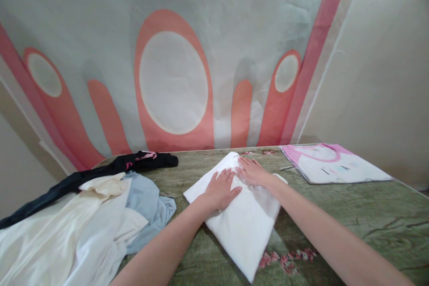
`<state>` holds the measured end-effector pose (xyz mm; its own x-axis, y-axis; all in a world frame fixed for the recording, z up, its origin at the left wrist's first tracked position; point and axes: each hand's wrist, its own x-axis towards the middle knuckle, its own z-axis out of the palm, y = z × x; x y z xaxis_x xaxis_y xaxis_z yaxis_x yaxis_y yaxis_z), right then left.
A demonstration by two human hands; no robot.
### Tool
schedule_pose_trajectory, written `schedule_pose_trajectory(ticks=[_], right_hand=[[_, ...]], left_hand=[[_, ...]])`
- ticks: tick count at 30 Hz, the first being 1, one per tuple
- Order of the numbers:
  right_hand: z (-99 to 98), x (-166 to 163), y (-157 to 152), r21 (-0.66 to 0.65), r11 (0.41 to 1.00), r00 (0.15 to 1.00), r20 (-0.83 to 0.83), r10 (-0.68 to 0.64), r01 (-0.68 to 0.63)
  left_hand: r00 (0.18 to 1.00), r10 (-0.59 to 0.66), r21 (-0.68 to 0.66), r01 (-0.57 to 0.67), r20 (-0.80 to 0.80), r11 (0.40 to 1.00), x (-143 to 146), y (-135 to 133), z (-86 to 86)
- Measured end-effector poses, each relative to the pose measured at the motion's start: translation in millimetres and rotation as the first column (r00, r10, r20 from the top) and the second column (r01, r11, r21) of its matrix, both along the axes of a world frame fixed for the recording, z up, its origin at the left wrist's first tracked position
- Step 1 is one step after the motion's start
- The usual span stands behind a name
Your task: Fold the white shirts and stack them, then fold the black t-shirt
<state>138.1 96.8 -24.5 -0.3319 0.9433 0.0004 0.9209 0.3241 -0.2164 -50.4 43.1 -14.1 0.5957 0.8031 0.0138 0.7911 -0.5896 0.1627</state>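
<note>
A white garment (241, 232), folded into a roughly four-sided shape, lies at an angle on the table in front of me. My left hand (221, 190) rests flat on its middle left part, fingers spread and pointing away. My right hand (253, 172) lies on its upper right part with the fingers stretched toward the far corner. Both palms press on the cloth, and neither hand grips anything. Part of the garment is hidden under the hands and right forearm.
Loose white and cream clothes (63, 237), a light blue garment (144, 205) and a black garment (114, 167) heap on the left. A folded pink and white shirt (338, 165) lies at the right back. Behind the wood-patterned table (362, 214) stands a wall with pink shapes (174, 138).
</note>
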Motion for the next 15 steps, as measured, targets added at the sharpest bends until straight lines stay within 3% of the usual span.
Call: schedule_pose_trajectory(ticks=[6, 12, 15], right_hand=[[13.7, 17, -19, 0.015, 1.0, 1.0, 0.017, -0.005, 0.005], [7.4, 24, -104, 0.058, 0.996, 0.994, 0.083, 0.065, -0.07], [-0.2, 23, -138, 0.092, 0.991, 0.991, 0.091, -0.101, 0.093]], left_hand=[[0.98, -0.028, -0.015, 0.032, 0.195, 0.999, -19, 31, 0.3], [0.964, 0.067, -0.025, -0.063, 0.259, 0.998, -45, 52, 0.5], [0.953, 0.105, -0.024, -0.102, 0.284, 0.995, -49, 53, 0.8]])
